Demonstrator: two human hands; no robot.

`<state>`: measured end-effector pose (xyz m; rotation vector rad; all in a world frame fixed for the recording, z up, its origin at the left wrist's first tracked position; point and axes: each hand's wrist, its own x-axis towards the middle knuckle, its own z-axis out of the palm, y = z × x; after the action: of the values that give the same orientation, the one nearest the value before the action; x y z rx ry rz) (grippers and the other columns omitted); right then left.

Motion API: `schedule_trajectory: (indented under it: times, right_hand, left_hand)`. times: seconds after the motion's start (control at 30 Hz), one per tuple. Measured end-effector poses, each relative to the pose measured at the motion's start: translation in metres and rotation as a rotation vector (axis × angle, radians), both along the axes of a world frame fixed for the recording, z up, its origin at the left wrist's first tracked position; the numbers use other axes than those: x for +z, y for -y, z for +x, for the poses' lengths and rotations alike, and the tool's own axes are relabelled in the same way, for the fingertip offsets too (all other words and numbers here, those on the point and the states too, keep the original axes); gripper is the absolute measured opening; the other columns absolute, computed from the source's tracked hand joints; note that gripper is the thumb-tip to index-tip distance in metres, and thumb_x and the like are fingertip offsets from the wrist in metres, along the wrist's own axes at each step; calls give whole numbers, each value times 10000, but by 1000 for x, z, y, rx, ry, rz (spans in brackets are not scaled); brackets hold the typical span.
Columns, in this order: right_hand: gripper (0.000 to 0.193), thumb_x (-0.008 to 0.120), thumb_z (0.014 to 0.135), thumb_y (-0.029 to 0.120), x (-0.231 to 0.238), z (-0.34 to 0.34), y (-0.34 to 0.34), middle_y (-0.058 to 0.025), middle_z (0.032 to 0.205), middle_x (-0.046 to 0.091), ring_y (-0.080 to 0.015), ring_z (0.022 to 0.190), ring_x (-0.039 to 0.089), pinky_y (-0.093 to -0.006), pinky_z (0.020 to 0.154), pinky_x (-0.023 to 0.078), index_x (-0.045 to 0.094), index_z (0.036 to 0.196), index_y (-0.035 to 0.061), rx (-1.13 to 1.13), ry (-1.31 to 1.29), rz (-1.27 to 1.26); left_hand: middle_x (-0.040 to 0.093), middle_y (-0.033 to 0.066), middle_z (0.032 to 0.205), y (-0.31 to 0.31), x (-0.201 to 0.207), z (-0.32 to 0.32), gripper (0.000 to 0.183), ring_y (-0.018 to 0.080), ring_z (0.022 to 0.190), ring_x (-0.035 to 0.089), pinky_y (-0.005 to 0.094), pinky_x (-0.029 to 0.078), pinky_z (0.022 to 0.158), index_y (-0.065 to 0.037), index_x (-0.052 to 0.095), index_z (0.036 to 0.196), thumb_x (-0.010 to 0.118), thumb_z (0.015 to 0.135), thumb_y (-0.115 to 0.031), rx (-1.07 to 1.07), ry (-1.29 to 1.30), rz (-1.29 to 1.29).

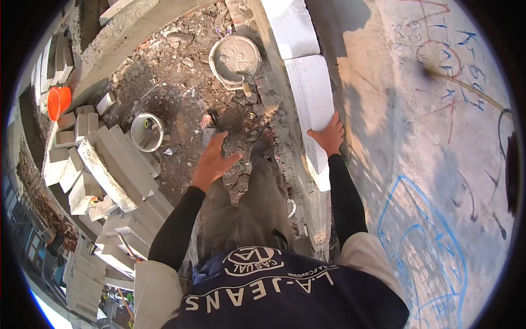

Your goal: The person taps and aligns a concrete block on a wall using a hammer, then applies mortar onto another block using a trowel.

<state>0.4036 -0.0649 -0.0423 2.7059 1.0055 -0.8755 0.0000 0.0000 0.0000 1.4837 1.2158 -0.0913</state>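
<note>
Along a low wall at my right side lies a row of white lightweight concrete blocks. My right hand (pixel 330 135) rests on the nearer white block (pixel 308 98), fingers spread over its right edge and thumb on its face. A second white block (pixel 290 27) adjoins its far end. My left hand (pixel 215 163) is raised in the air before my legs, fingers stretched out and thumb apart, holding nothing. Beyond it on the ground stands a bucket of grey mortar (pixel 235 59), with a tool's wooden handle (pixel 246 89) at its near rim.
Stacked pale blocks (pixel 118 164) fill the left side, with an orange bucket (pixel 59 103) behind them. A white bucket (pixel 147 132) stands on the rubble-strewn ground (pixel 181 71). To the right rises a plastered wall (pixel 427 142) with blue and red scribbles.
</note>
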Motion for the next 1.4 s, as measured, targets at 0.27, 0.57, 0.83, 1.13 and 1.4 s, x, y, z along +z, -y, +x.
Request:
schedule_trajectory:
  times: [0.27,0.57,0.83,1.13,1.4]
  right_hand:
    - [1323,955,554,403,-14,17,7,-201,1421,467,-469,1327,468,-646,1023,445,176,1616,276,29,-35,90]
    - [1279,929,601,403,-7,12,13,-198,1461,443,-470,1339,459,-652,1037,436,173,1622,258,59,8,51]
    - [1294,931,585,419,-13,13,7,-206,1447,455,-463,1322,473,-633,1030,450,182,1626,246,-25,74,20]
    - [1354,953,519,319,-5,8,4,-165,1363,518,-461,1286,522,-652,1009,480,184,1633,335,-84,27,-38]
    - [1378,909,648,622,8,-107,-24,-244,1627,305,-488,1514,285,-733,1175,255,77,1678,244,-472,287,585]
  left_hand:
    - [246,121,1713,-119,-24,255,914,335,1598,180,638,126,1264,-239,359,1611,800,811,-269,-965,105,1062]
    - [308,-16,1689,-124,-92,300,724,258,1587,224,593,167,1273,-443,302,1608,612,982,-249,-944,-85,1291]
    - [421,38,1620,-136,-93,299,614,291,1535,317,586,226,1244,-359,471,1525,641,946,-240,-869,116,1247]
    - [504,144,1466,-203,-88,311,736,357,1434,413,596,285,1174,-153,385,1603,661,921,-129,-1283,337,1457]
    - [455,177,1470,-246,-71,326,1000,378,1411,451,629,327,1176,-169,255,1654,729,800,50,-1508,290,1305]
